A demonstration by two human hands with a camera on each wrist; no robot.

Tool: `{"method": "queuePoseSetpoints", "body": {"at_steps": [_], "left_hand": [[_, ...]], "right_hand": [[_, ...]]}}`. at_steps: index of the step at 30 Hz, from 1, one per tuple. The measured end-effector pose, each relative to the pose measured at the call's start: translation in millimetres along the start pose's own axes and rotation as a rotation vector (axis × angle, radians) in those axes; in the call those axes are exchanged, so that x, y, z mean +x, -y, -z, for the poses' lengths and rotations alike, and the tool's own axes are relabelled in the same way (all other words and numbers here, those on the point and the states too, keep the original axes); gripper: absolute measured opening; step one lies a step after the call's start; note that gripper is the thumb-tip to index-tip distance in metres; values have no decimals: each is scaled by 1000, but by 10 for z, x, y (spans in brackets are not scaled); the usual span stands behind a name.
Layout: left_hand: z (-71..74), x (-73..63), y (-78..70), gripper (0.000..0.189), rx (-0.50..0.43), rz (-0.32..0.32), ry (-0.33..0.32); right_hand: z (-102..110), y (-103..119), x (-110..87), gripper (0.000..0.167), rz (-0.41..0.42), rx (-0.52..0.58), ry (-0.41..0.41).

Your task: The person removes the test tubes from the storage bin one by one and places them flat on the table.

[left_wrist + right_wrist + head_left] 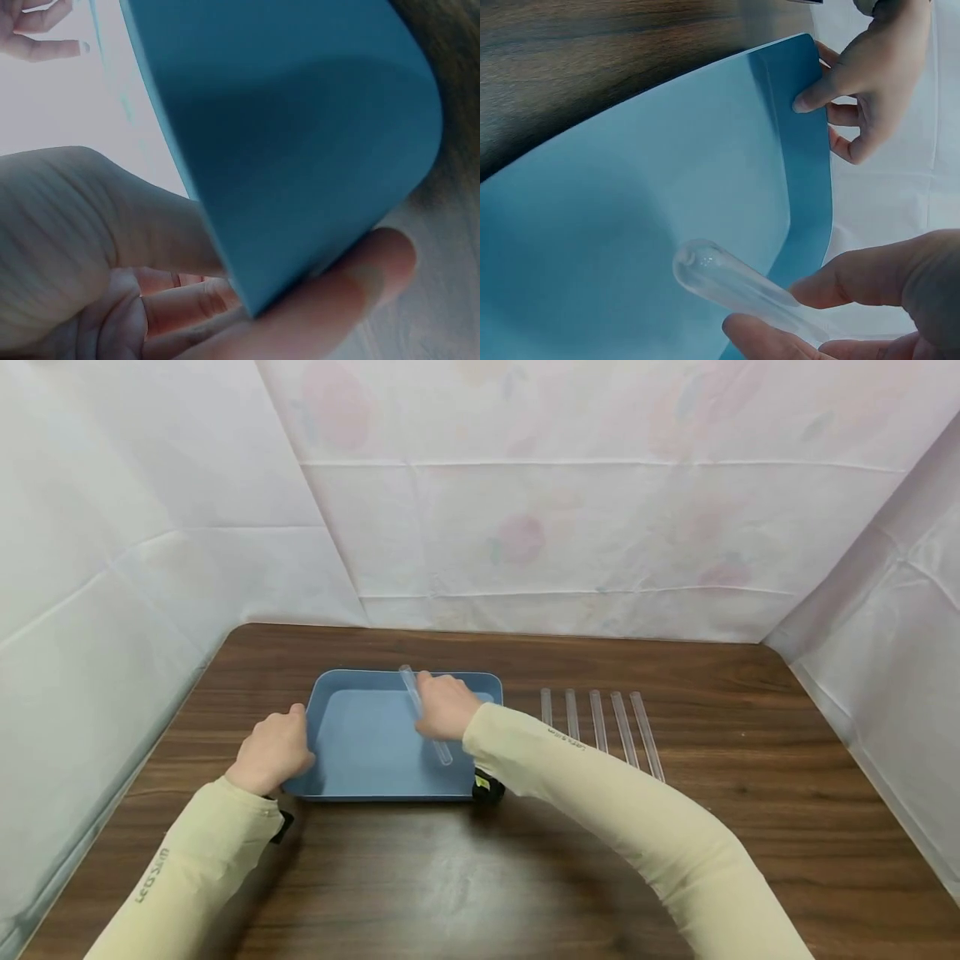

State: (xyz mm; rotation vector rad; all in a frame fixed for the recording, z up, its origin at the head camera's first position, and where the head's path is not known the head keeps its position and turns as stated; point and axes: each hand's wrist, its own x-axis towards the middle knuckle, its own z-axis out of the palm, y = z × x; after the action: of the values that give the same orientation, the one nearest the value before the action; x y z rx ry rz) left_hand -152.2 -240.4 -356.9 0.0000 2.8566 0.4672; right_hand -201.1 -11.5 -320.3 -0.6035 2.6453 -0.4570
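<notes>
My left hand grips the left wall of a blue tray, its thumb on the inside and fingers outside, as the left wrist view shows at the tray's wall. Over the tray's right half, my right hand pinches a clear test tube between thumb and fingers. The tube slants, and its rounded end points down toward the tray floor in the right wrist view. Part of the tube is hidden behind the fingers.
Several more clear tubes lie side by side on the brown wooden table, right of the tray. My right sleeve covers the near ends of some. White cloth hangs behind the table and along both sides.
</notes>
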Motion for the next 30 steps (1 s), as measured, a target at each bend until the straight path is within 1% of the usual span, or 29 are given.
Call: {"method": "queuePoseSetpoints", "body": {"at_steps": [6, 13, 17, 21, 25, 30], "left_hand": [[6, 2, 17, 41, 5, -6, -11], [12, 3, 20, 40, 14, 2, -14], [14, 4, 17, 41, 11, 6, -12], [15, 3, 19, 40, 12, 4, -13], [23, 9, 28, 38, 18, 1, -11], [29, 17, 24, 42, 18, 9, -5]], "right_hand": [[58, -79, -108, 64, -13, 17, -23], [115, -194, -203, 56, 12, 59, -52], [137, -263, -235, 55, 26, 39, -74], [136, -333, -269, 56, 16, 32, -88], [148, -402, -323, 57, -2, 80, -80], [193, -502, -385, 58, -12, 126, -92]]}}
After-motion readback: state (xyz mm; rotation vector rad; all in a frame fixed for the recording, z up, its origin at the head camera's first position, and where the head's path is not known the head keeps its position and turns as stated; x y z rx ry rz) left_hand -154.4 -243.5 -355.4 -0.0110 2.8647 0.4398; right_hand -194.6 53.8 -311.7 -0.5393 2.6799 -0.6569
